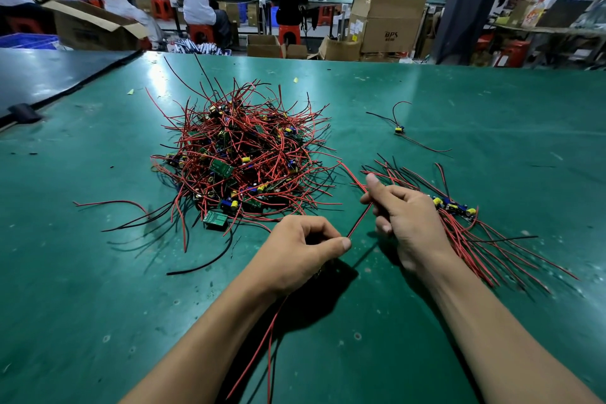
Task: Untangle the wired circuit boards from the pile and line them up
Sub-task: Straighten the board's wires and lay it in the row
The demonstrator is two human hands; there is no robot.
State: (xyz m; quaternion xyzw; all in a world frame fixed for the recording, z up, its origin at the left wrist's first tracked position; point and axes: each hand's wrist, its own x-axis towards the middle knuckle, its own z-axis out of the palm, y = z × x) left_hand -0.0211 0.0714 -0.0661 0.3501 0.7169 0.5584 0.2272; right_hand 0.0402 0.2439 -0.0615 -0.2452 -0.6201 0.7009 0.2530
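Boards are light, and the leads are thin, soft and springy, so they're snagging on each other. Judging it safest to take hold on the wire run close to a board and draw slowly, since yanking is likely to stress the solder joints.

Main pile (242,154) is sitting mid-table (98,272), ahead and left of me. Sorted row (459,216) is lying on my right, boards side by side and leads fanned out. One stray board (399,129) is lying further out, well apart from both.

I'm stretching one red-black wire pair (359,220) between both hands. Left hand (301,249) is pinching it between thumb and curled fingers, with red leads trailing under the wrist; can't tell if there's a board in the palm. Right hand (406,223) is curling its fingers round the far end, thumb up, just beside the row.
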